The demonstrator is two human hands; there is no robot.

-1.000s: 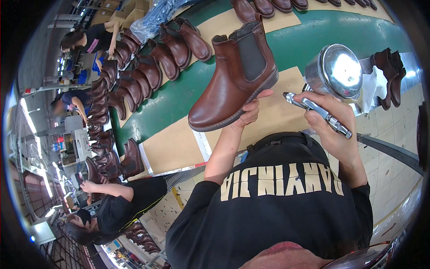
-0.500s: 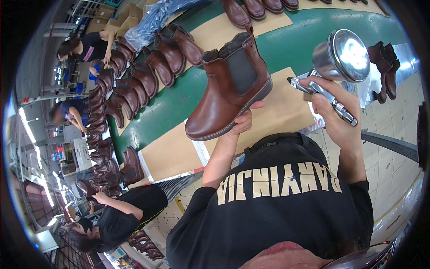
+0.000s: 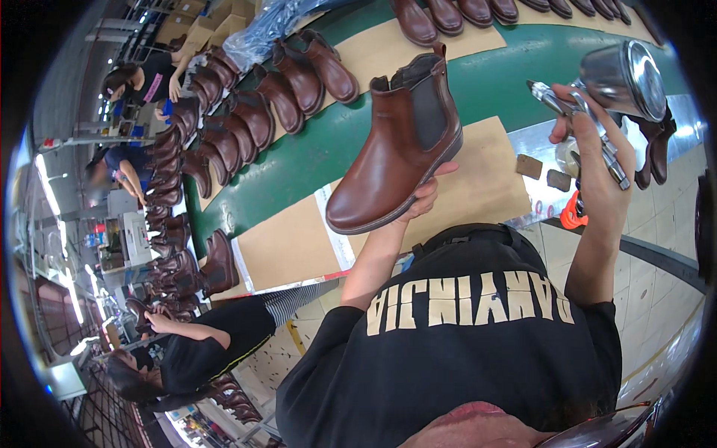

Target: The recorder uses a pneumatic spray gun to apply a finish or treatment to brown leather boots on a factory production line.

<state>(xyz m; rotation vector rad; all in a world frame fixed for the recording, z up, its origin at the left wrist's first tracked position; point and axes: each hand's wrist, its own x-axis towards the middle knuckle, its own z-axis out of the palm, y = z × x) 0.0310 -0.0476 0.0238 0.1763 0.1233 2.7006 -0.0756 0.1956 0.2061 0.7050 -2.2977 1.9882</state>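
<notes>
A brown leather ankle boot (image 3: 396, 142) with a dark elastic side panel is held up above the table, its toe pointing left and toward me. My left hand (image 3: 427, 196) grips it from below by the sole, most of the fingers hidden behind it. In my right hand (image 3: 597, 138) is a metal spray gun (image 3: 579, 112), its shiny round cup (image 3: 624, 78) standing above the fist. The gun's nozzle points left toward the boot, with a gap between them. Two small brown blocks (image 3: 529, 166) lie on the metal sheet below the gun.
Rows of brown boots (image 3: 246, 119) line the green table (image 3: 291, 183) at the left and far side. Brown paper sheets (image 3: 284, 246) cover its near part. More dark boots (image 3: 657, 149) stand at the right. Co-workers (image 3: 216, 328) stand along the left.
The spray gun and my right hand have moved right and away from the boot. The boot has shifted slightly right in view. Both brown blocks and something orange now show.
</notes>
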